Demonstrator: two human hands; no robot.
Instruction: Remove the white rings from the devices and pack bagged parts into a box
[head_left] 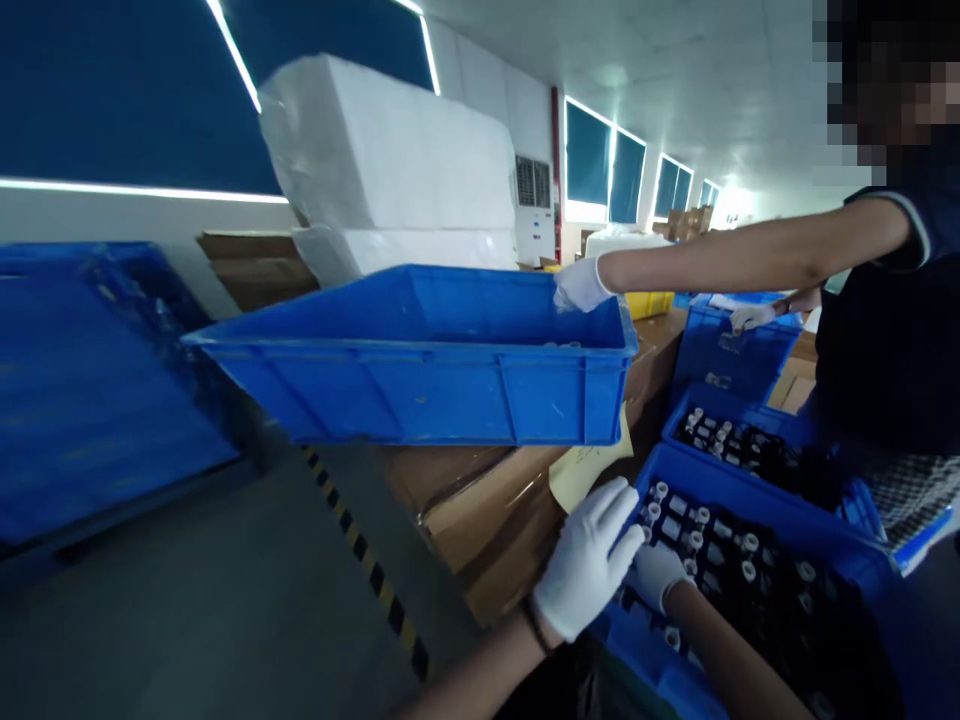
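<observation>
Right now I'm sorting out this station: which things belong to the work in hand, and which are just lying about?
In hand:
left hand and right hand, gloved, at the near crate of small capped parts.

Lying about:
cardboard boxes
big blue bin, touched by a co-worker's gloved hand
white wrapped bundles

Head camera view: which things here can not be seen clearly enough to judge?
- Right hand: its fingers are hidden behind the left hand, so its grip is unclear.
- Small white-capped parts in the near blue bin: too small and dark to identify.
- Contents of the large blue crate: hidden by its wall.
- Co-worker's far hand: small and blurred.
</observation>
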